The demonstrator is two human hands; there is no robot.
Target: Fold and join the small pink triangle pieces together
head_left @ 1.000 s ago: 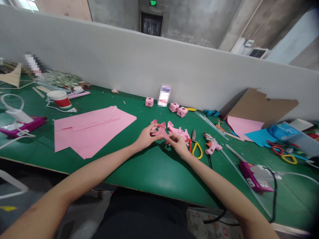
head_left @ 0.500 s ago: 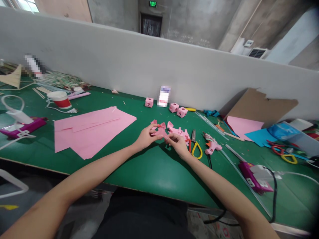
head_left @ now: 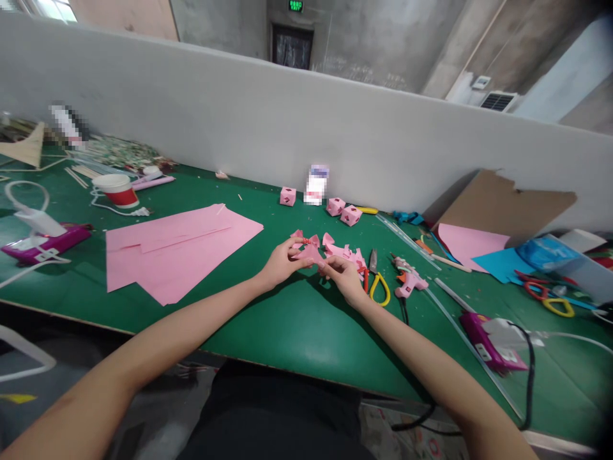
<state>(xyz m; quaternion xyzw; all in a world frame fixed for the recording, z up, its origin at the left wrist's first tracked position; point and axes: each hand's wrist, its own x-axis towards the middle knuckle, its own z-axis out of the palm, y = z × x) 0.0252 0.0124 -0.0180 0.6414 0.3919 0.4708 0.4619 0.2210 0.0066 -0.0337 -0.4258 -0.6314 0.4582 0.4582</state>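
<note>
Between both hands is a folded piece of pink paper [head_left: 310, 255], held just above the green table. My left hand [head_left: 282, 265] grips its left side with thumb and fingers. At its right edge, my right hand [head_left: 343, 275] pinches the paper. Behind and to the right of the hands lie pink paper scraps [head_left: 352, 255]. Scissors [head_left: 379, 287] with yellow and red handles rest just right of my right hand, and a pink glue gun [head_left: 409, 281] lies further right. Farther back stand pink paper cubes [head_left: 288, 196] with cut-out openings.
Large pink sheets [head_left: 177, 255] lie on the left of the green table [head_left: 287, 332]. A paper cup [head_left: 116, 191] and a purple power strip [head_left: 52, 243] stand beyond them. At right are another power strip [head_left: 493, 345], a clear strip and cardboard [head_left: 502, 204]. A grey partition [head_left: 239, 115] runs behind.
The view has shifted very slightly. Both hands keep their hold on the pink paper in nearly the same place.
</note>
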